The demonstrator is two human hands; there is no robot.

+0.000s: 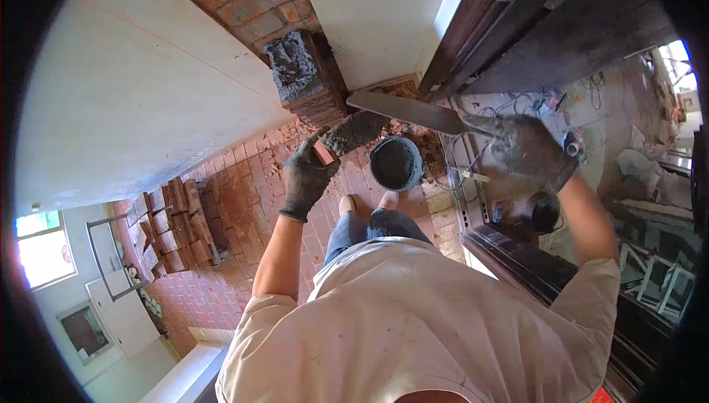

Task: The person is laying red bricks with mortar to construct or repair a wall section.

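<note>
My left hand [304,183], in a dark glove, is closed round one end of a brick [323,153]. Wet grey mortar [353,134] coats the brick's upper face. In my right hand [523,150], also gloved and slightly blurred, is the handle of a trowel [408,112]. Its long blade points left, and its tip overlaps the view of the brick's far end; whether they touch I cannot tell. Just beyond stands a short brick pier [322,111] with a rough heap of mortar [293,68] on top. Below the blade, a round bucket [419,170] holds grey mortar.
A stack of bricks [177,224] stands on the red tiled floor [255,218] at left. Pale walls [162,71] flank the pier, with a red line across the left one. Right are a dark door frame [473,30], cables [473,156] and a dark bucket [545,212].
</note>
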